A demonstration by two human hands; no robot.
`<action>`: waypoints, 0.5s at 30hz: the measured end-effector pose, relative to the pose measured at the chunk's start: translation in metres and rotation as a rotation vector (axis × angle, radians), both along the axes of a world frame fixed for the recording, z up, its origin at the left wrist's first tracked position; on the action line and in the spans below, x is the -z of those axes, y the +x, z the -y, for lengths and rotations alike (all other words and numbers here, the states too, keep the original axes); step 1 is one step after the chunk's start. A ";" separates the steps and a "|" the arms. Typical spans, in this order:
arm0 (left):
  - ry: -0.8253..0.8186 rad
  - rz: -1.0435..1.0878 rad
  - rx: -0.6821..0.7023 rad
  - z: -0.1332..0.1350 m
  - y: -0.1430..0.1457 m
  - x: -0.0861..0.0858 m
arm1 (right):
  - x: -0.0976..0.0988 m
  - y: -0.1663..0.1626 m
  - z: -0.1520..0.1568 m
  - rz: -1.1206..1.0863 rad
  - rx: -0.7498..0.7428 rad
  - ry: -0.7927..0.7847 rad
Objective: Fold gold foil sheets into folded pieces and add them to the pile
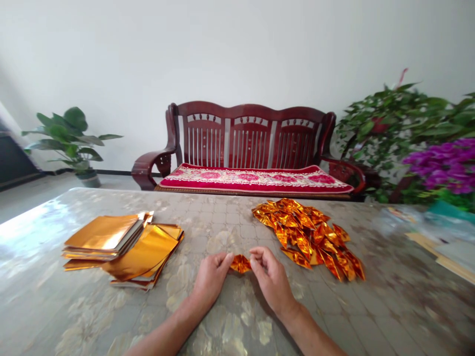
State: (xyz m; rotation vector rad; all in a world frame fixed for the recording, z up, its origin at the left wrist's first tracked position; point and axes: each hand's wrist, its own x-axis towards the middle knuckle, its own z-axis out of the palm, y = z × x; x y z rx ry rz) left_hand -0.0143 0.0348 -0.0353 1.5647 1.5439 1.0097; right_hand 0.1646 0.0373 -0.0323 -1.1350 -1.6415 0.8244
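Between my two hands is a small folded piece of shiny orange-gold foil paper (pixel 241 264), low over the middle of the table. My left hand (pixel 213 274) pinches its left end between thumb and fingers. At the right end, the thumb and fingertips of my right hand (pixel 272 279) are closed on it. Off to the left lie stacks of flat gold foil sheets (pixel 143 252), some fanned unevenly. A heap of folded foil pieces (pixel 309 232), crumpled-looking and pointed at the ends, spreads to the right beyond my right hand.
The table (pixel 208 217) has a patterned, glossy cover. Plastic bags and papers (pixel 441 232) lie at its right side, near purple flowers (pixel 443 165). Behind it stands a dark red wooden bench (pixel 252 133) with a red patterned cushion (pixel 256 179). A potted plant (pixel 72 138) is at the left.
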 end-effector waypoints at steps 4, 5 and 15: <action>-0.083 0.094 -0.007 -0.004 -0.001 0.001 | 0.002 0.006 0.001 -0.047 -0.063 -0.032; -0.095 0.110 -0.013 -0.004 -0.002 0.000 | 0.003 0.007 0.001 -0.046 -0.066 -0.033; -0.055 0.262 0.013 -0.004 -0.004 -0.007 | 0.009 0.004 -0.007 -0.098 0.001 -0.093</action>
